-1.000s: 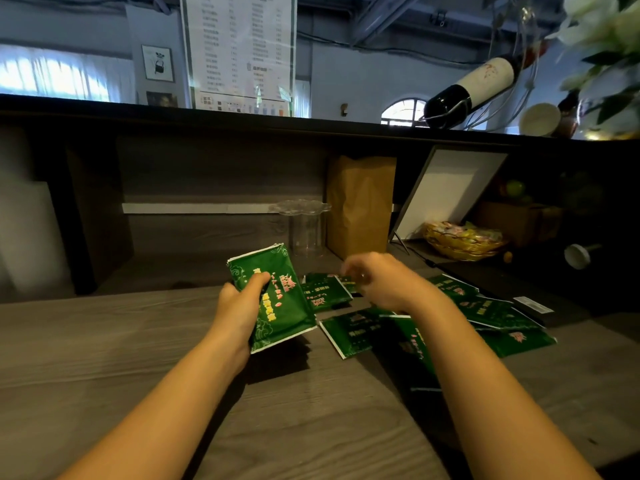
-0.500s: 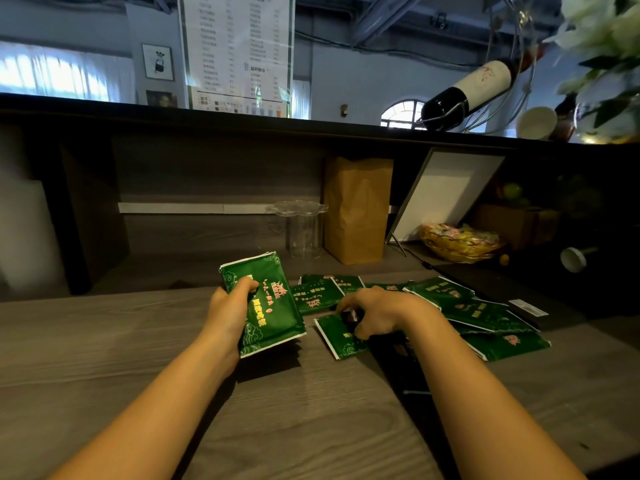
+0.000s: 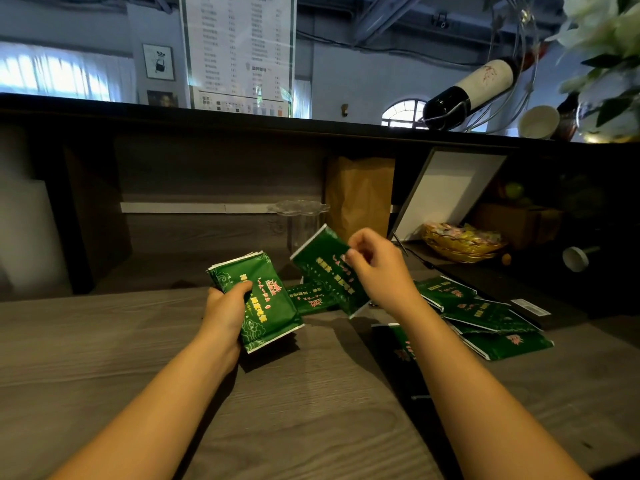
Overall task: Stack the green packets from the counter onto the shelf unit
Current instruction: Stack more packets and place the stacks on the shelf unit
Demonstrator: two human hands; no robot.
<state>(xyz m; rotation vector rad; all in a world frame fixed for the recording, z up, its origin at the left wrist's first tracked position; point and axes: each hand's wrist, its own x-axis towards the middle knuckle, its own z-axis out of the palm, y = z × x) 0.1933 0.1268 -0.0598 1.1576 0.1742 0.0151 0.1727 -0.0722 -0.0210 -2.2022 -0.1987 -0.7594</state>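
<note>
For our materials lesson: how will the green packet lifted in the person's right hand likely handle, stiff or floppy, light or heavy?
Probably light: the right hand pinches the lifted packet near one edge. Likely fairly stiff: it juts out flat, without drooping. Its wrapper looks smooth, so possibly slippery.

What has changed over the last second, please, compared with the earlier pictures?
The right hand dropped to the counter, pinched a green packet and lifted it up and to the left. The left hand still grips its stack of packets; the loose packets at the right stayed put.
</note>
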